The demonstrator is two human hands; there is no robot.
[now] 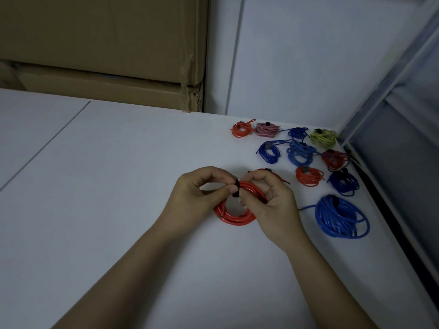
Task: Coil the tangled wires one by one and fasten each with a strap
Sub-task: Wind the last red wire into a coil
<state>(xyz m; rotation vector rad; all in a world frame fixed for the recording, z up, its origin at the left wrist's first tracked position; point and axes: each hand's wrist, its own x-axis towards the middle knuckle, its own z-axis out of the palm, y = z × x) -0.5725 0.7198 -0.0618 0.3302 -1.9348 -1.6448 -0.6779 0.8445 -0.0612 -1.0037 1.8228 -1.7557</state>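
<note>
Both hands (197, 191) (268, 200) pinch black strap (235, 189) around red coil (234, 216).

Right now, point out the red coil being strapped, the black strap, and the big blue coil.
red coil (234, 218): head view, lower loop.
black strap (236, 189): head view, band middle.
big blue coil (342, 217): head view, bundle centre.

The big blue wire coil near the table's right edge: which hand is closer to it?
Right. The right hand is just left of the big blue coil, apart from it; the left hand lies farther left, beyond the red coil.
</note>
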